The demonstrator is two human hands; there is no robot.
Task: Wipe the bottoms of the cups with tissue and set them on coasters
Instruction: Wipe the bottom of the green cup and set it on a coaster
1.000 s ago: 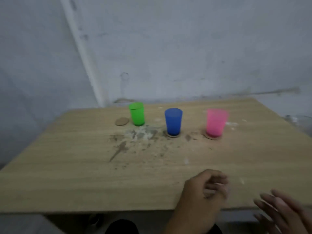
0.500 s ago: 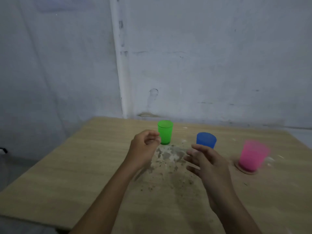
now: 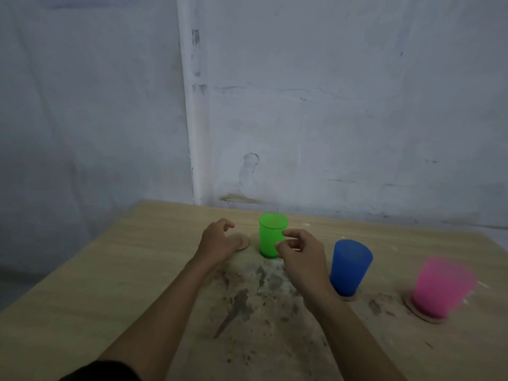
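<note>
Head view: looking down across a pale wood-grain table [image 3: 82, 284], smeared with grey grime down its middle. Standing upright near the far edge, a green cup [image 3: 272, 235], translucent plastic, slightly tapered, long axis vertical, resting straight on the wood and not on any coaster. Lying flat just left of it, a thin round bare coaster [image 3: 244, 243], brownish, cork-like, partly hidden by the left hand [image 3: 217, 240].

Hovering over that coaster's near side, left hand with fingers loosely curled and gripping nothing; contact with the disc too unclear to call. Reaching in from the front right of the green cup, right hand [image 3: 298, 250], thumb and forefinger curved apart and almost at the cup's wall, holding nothing so far; touching or just short, cannot tell. Nearer of the two to the cup, so probably the one taking it, with the wall lying straight ahead and a little left of the grip.

Sitting further right, a blue cup [image 3: 350, 266] on its own coaster, then a pink cup [image 3: 442, 288], blurred, on another. Seeing no tissue anywhere. Judging two cups done and the green one remaining, its smooth wall likely slippery.
</note>
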